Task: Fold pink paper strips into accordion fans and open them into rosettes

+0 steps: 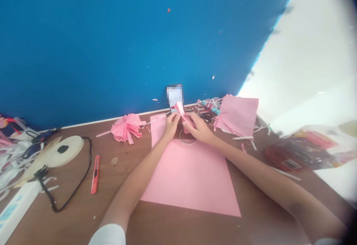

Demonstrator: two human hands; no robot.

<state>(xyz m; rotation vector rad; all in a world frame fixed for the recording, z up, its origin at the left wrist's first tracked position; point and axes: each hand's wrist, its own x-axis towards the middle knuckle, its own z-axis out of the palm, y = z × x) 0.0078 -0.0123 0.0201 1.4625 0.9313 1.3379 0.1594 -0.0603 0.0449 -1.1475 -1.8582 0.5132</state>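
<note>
Between my two hands is a pleated strip of pink paper (pixel 179 108), held up above the table. My left hand (pixel 171 125) pinches at its left side with the fingers closed. On the other side my right hand (pixel 198 126) grips the strip between thumb and fingers. A thin pale loop (pixel 187 142), string or wire, hangs below the hands; where it begins is hidden. Under my forearms lies a large pink paper sheet (pixel 189 178). Just behind the hands a phone (pixel 174 94) leans on the wall, its screen blurred.
Left of my hands sit a fanned pink paper rosette (pixel 127 127), a red box cutter (pixel 95 174), a white tape roll (pixel 65 151) and a power strip (pixel 18 209) with a black cable. At right are stacked pink sheets (pixel 240 113), scissors (pixel 205 117) and a plastic bag (pixel 304 150).
</note>
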